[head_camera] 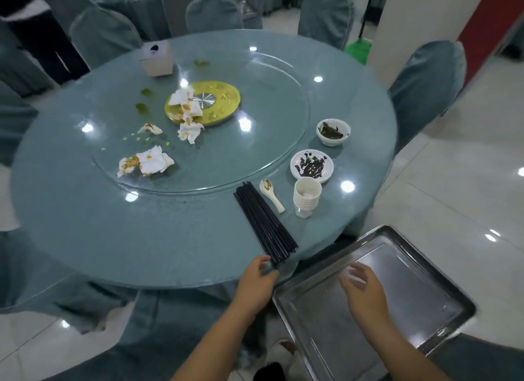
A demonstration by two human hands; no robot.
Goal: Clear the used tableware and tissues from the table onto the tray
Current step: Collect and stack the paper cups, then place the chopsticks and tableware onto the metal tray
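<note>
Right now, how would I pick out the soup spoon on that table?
On the round blue-green table, look just outside the near right rim of the glass turntable. The white ceramic soup spoon lies between the bundle of black chopsticks and the stack of white cups, flat, with yellowish residue in its bowl.

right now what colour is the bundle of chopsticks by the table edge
Black, seen clearly in the head view: chopsticks.

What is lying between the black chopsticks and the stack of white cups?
A white spoon lies between the chopsticks and the cups. The head view shows it.
</note>
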